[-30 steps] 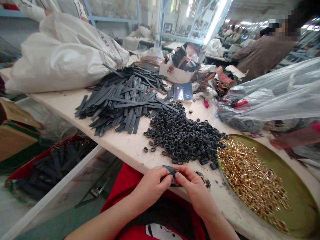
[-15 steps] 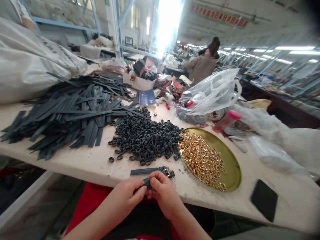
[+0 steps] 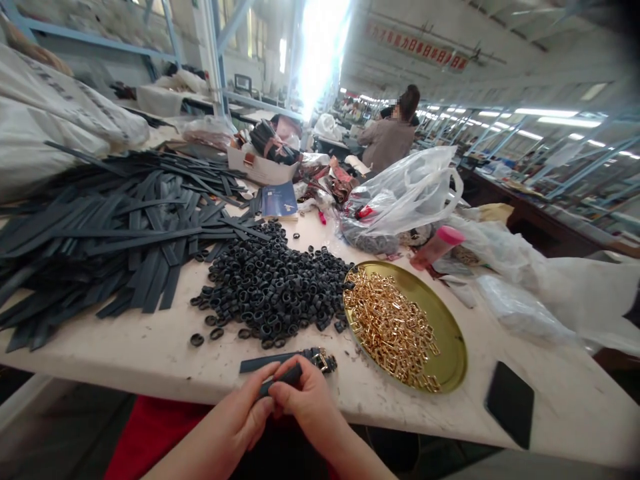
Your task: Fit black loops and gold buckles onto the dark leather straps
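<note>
My left hand (image 3: 235,421) and my right hand (image 3: 306,405) meet at the table's near edge and pinch a short dark strap (image 3: 280,379) between their fingertips. Just beyond them a finished dark strap with a gold buckle (image 3: 287,360) lies flat on the table. Behind it spreads a heap of small dark loops (image 3: 270,283). A round brass tray (image 3: 450,333) with a mound of gold buckles (image 3: 390,323) stands to the right of my hands. A wide pile of long dark straps (image 3: 115,227) covers the left of the table.
A black phone (image 3: 510,403) lies near the right front edge. Clear plastic bags (image 3: 405,193), a pink-capped bottle (image 3: 437,245), a blue booklet (image 3: 280,199) and a cardboard box (image 3: 257,167) crowd the back. A big white sack (image 3: 55,120) sits far left. Another person (image 3: 390,137) works beyond.
The view has swung right and up, bringing the whole tray and the phone into sight. My hands stay joined on the small strap, now slightly lower and tilted.
</note>
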A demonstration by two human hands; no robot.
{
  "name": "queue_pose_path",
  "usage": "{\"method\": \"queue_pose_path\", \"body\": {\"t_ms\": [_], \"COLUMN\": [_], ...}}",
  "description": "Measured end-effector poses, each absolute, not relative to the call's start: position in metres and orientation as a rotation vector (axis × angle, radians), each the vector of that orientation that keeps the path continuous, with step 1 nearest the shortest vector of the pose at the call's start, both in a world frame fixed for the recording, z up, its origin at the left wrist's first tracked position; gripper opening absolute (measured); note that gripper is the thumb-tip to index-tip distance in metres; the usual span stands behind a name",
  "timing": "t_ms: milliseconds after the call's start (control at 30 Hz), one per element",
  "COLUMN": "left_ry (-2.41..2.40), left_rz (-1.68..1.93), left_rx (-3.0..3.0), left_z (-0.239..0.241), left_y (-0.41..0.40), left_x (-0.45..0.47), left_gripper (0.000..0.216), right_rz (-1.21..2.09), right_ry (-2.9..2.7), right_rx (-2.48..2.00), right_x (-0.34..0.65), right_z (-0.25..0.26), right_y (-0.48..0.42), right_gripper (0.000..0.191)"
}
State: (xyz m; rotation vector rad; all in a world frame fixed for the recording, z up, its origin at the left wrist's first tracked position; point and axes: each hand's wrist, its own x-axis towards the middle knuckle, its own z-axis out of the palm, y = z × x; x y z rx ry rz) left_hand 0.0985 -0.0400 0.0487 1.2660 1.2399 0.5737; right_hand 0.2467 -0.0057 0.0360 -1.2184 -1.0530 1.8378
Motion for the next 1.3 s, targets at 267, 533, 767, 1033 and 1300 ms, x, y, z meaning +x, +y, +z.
{"method": "queue_pose_path", "body": {"t_ms": [267,533,767,1033,1300], "left_ry": [1.368,1.325,1.315,1.366,1.467], "left_rz": [0.724,0.677,0.803,0.881,0.894], "left_rx": [1.272,1.345,1.340,1.277,1.333], "left_z": [0.051,0.051,0.078,0.085,0.080], "left_y": [-0.021,-0.021,-0.016,-0.030,-0.041], "left_x": [0.086,0.099,0.107,0.103,0.098], "left_gripper": [0.038,0.036,0.027,0.018,0.014], "right_rz": [0.215,0.027,1.521,2.110,1.680], "right_ry": [-2.046,-2.007,-1.570,-1.168,-1.326], "right_rx": [-1.877,-1.992,-1.346,-0.936,-1.056], "right_x": [0.335,0.387,0.325,0.259,0.240], "right_z": [0.048,0.047,0.080,0.081,0.060], "right_y": [0.060,0.095,0.039,-0.002,-0.022], "right_gripper": [0.019,0.024,0.032,0.024,0.034]}}
